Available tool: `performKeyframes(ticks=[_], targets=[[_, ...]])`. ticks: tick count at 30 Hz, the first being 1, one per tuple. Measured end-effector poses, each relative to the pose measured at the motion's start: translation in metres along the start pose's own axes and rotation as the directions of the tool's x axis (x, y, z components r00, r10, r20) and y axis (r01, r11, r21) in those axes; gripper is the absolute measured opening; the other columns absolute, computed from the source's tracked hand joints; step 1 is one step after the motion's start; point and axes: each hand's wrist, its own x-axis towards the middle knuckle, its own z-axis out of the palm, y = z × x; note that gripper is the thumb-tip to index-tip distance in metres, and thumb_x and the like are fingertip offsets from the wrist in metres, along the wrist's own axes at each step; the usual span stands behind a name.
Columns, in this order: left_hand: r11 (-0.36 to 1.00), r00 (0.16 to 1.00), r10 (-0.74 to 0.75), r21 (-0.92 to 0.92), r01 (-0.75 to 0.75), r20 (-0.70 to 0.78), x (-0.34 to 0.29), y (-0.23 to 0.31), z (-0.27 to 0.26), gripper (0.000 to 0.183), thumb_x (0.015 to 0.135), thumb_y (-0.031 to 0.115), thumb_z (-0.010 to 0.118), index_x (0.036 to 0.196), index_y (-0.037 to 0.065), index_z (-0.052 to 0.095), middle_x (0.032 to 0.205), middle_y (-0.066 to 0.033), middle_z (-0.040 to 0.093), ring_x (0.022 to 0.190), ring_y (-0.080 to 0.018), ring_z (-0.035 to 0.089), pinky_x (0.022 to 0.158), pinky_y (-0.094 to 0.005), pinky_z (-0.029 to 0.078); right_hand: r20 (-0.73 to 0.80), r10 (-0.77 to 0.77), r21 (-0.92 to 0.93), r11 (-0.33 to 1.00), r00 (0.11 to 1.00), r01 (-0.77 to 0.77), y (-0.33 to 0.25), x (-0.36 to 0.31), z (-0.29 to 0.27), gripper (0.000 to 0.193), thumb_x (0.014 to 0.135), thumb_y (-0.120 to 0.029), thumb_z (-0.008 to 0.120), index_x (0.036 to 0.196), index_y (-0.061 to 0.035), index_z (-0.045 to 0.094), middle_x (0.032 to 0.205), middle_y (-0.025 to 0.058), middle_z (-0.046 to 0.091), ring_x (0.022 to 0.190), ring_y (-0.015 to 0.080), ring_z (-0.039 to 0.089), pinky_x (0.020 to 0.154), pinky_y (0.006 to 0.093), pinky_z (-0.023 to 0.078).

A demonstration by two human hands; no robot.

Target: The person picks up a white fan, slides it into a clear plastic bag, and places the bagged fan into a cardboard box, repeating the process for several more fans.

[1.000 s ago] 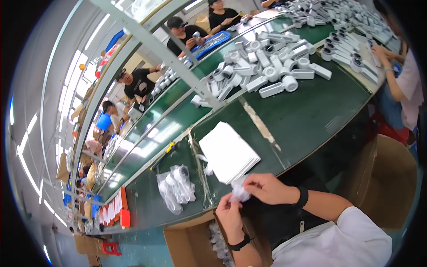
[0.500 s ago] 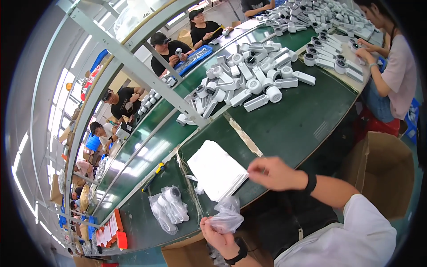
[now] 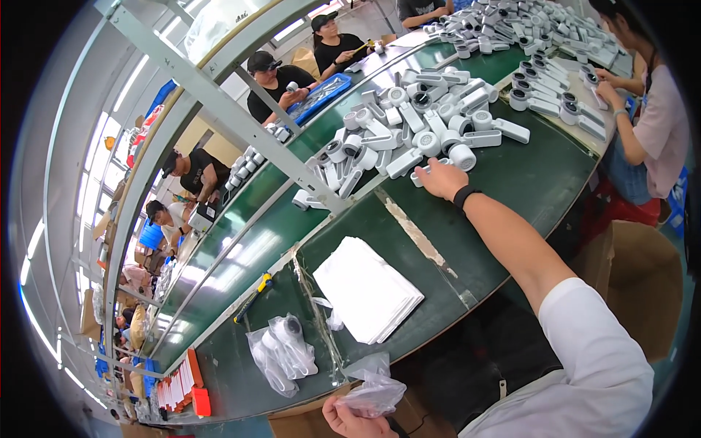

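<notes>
A: Near edge first. Left hand (image 3: 350, 420) low at the frame bottom, grip closed on a clear plastic bag (image 3: 376, 394), bunched up, mouth not spread.

B: And the right?

A: Right hand (image 3: 440, 177) stretched far out w/ arm full length, fingers curled down onto a small white handheld part (image 3: 420, 173) at the near edge of the heap. Looks like a light pinch, but can't tell if it's really closed on it; the hand covers it.

B: How to do it well?

A: Take just that one off the edge, don't rake the pile (image 3: 409, 135). Lift clear, then bring it back to the bag, which needs opening w/ the left fingers.

B: Anything in the way?

A: Btw hands: stack of white flat bags (image 3: 369, 288) on the green table (image 3: 511, 190), bagged parts (image 3: 281, 350) left of it, a strip of tape across the top. Grey frame post (image 3: 241, 124) slants over the pile. Further off, other people at work; one on the right (image 3: 657, 124) close to the same heap.
</notes>
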Motion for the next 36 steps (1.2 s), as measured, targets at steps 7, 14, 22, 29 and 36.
performKeyframes(ticks=[7, 14, 22, 29, 36], targets=[[0.997, 0.999, 0.046, 0.071, -0.044, -0.015, 0.008, 0.002, -0.007, 0.011, 0.091, 0.011, 0.057, 0.099, 0.005, 0.061, 0.078, -0.005, 0.062, 0.061, -0.0178, 0.057, 0.054, -0.0307, 0.048, 0.001, -0.003, 0.391, 0.92, 1.0, 0.002, -0.007, -0.037, -0.003, 0.033, 0.088, -0.033, 0.056, 0.107, -0.0062, 0.055, 0.093, 0.0143, 0.065, 0.088, 0.0269, 0.066, 0.075, 0.0399, 0.052], [0.991, 0.98, 0.127, 0.025, -0.132, 0.155, 0.008, 0.016, 0.048, 0.008, 0.092, 0.002, 0.055, 0.099, 0.002, 0.058, 0.072, -0.0011, 0.056, 0.05, -0.0054, 0.046, 0.039, -0.0211, 0.033, 0.125, -0.549, 0.963, 0.269, 0.826, 0.033, 0.006, -0.18, -0.046, 0.053, 0.074, 0.002, 0.047, 0.122, -0.0148, 0.035, 0.099, 0.0168, 0.058, 0.074, 0.0261, 0.065, 0.066, 0.0396, 0.055], [0.988, 0.935, 0.113, 0.065, -0.143, 0.337, 0.014, -0.001, 0.075, 0.012, 0.093, 0.007, 0.062, 0.103, 0.0, 0.061, 0.083, 0.0016, 0.058, 0.06, -0.0015, 0.047, 0.05, -0.0166, 0.035, 0.399, -0.849, 0.887, 0.453, 0.346, 0.089, 0.025, -0.284, -0.058, 0.081, 0.082, -0.008, 0.07, 0.144, -0.0069, 0.017, 0.095, 0.0109, 0.067, 0.082, 0.0147, 0.064, 0.073, 0.0312, 0.052], [0.982, 0.877, -0.09, 0.19, -0.002, 0.472, 0.008, 0.017, 0.076, 0.011, 0.089, 0.004, 0.066, 0.097, -0.002, 0.067, 0.088, -0.0008, 0.062, 0.061, -0.0021, 0.049, 0.053, -0.0178, 0.037, 0.623, -0.74, 0.695, 0.673, 0.255, 0.254, 0.002, -0.286, -0.059, 0.092, 0.083, -0.02, 0.067, 0.152, -0.0092, 0.008, 0.106, 0.0162, 0.067, 0.088, 0.0261, 0.066, 0.082, 0.0321, 0.049], [0.962, 0.691, 0.015, 0.179, -0.208, 0.723, 0.008, 0.028, 0.07, 0.01, 0.085, -0.004, 0.066, 0.094, -0.004, 0.07, 0.09, -0.0029, 0.062, 0.073, -0.0052, 0.051, 0.065, -0.019, 0.04, 0.657, -0.736, 0.622, 0.652, 0.163, 0.434, 0.006, -0.257, -0.037, 0.081, 0.087, -0.024, 0.063, 0.153, -0.0158, 0.016, 0.105, 0.0126, 0.067, 0.087, 0.024, 0.065, 0.082, 0.032, 0.049]])
